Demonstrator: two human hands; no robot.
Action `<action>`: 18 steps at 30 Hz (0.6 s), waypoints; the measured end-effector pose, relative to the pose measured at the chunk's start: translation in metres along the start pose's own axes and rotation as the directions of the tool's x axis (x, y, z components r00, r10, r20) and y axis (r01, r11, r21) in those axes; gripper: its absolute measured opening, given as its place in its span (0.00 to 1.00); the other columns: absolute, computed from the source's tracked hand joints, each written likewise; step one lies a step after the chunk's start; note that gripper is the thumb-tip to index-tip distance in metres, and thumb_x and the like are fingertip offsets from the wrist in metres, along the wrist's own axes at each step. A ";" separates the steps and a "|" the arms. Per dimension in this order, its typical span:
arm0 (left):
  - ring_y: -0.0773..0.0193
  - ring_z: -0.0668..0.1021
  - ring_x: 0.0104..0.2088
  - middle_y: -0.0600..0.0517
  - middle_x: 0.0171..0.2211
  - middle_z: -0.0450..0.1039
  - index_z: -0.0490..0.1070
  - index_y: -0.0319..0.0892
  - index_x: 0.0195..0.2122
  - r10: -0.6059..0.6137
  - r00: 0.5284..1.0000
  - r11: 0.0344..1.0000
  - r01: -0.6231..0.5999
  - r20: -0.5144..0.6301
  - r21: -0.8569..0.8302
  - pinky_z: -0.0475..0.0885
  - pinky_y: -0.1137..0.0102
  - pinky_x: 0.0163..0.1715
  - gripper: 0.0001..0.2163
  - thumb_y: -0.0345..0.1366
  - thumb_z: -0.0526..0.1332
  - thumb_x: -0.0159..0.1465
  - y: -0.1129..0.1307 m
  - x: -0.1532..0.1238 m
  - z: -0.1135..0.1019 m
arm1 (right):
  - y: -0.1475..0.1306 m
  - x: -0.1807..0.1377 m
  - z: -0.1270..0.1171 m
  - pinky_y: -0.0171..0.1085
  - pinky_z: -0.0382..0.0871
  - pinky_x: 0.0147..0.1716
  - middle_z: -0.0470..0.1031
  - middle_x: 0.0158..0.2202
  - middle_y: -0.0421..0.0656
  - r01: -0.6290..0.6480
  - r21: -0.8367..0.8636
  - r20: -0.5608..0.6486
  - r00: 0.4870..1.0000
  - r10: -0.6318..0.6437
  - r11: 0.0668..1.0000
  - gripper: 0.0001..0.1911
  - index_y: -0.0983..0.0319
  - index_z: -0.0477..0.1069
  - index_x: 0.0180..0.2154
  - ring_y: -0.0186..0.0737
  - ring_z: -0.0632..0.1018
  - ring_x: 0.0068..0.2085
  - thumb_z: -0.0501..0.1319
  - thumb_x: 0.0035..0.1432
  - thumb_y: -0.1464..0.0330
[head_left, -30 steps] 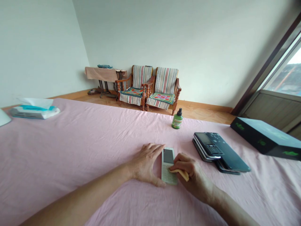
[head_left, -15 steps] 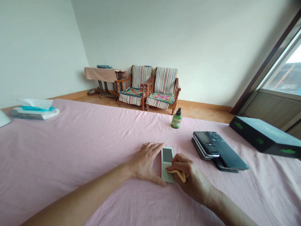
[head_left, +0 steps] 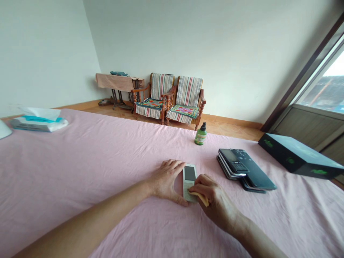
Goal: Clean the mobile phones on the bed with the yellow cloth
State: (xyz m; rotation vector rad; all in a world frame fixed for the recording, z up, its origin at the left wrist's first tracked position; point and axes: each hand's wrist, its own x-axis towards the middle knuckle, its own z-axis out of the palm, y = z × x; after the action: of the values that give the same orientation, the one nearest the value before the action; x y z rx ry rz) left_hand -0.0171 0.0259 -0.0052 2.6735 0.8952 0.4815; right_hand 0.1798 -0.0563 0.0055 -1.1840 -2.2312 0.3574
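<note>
A white keypad mobile phone [head_left: 190, 173] lies face up on the pink cloth. My left hand [head_left: 166, 181] steadies it, fingertips at the top corner and thumb at the bottom end, holding it between them. In my right hand [head_left: 211, 195] is a folded yellow cloth [head_left: 202, 197], pinched by the fingers and pressed on the phone's keypad. That hand hides the keypad's right side.
A green spray bottle [head_left: 200, 134] stands beyond the phone. To the right are several stacked phones and dark devices [head_left: 248, 168] and a black box [head_left: 298, 156]. Far left lies a tissue pack [head_left: 40, 123]. Two wooden chairs [head_left: 185, 96] stand past the bed-like surface's edge.
The view has shifted slightly. My right hand with the yellow cloth has moved a little over the keypad; my left hand keeps its place on the phone.
</note>
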 end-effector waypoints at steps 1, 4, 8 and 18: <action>0.43 0.62 0.58 0.41 0.60 0.58 0.53 0.43 0.62 0.001 1.000 1.000 -0.001 -0.001 0.000 0.55 0.53 0.58 0.52 0.63 0.67 0.39 0.000 0.000 0.000 | -0.001 -0.002 -0.001 0.36 0.64 0.33 0.70 0.33 0.44 0.011 -0.001 0.012 1.000 -0.011 1.000 0.13 0.59 0.77 0.34 0.39 0.70 0.35 0.56 0.58 0.80; 0.44 0.62 0.58 0.42 0.60 0.59 0.52 0.43 0.62 0.006 1.000 1.000 -0.006 -0.007 -0.009 0.54 0.54 0.58 0.52 0.63 0.67 0.40 0.000 0.000 0.000 | -0.005 -0.007 -0.002 0.37 0.64 0.34 0.71 0.34 0.44 0.028 0.005 0.049 0.998 -0.028 1.000 0.14 0.58 0.77 0.35 0.40 0.70 0.37 0.56 0.58 0.80; 0.44 0.63 0.57 0.42 0.59 0.60 0.53 0.43 0.62 0.013 1.000 1.000 -0.013 0.000 -0.003 0.55 0.54 0.57 0.51 0.64 0.66 0.40 0.000 0.001 -0.001 | -0.005 -0.007 -0.001 0.37 0.64 0.34 0.70 0.33 0.44 0.018 -0.032 0.039 0.999 -0.017 0.999 0.13 0.59 0.76 0.34 0.39 0.70 0.36 0.55 0.61 0.78; 0.45 0.63 0.56 0.42 0.59 0.60 0.53 0.43 0.61 0.017 1.000 1.000 -0.017 -0.004 0.000 0.55 0.54 0.56 0.50 0.64 0.66 0.41 0.001 0.001 -0.001 | -0.003 -0.008 -0.003 0.37 0.63 0.34 0.70 0.34 0.44 0.029 -0.016 0.044 0.999 -0.028 0.999 0.13 0.59 0.76 0.34 0.40 0.69 0.36 0.55 0.60 0.79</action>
State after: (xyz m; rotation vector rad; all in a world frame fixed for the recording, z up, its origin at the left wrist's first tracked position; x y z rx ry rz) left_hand -0.0163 0.0254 -0.0037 2.6825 0.8747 0.4909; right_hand 0.1827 -0.0650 0.0061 -1.1621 -2.2908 0.3576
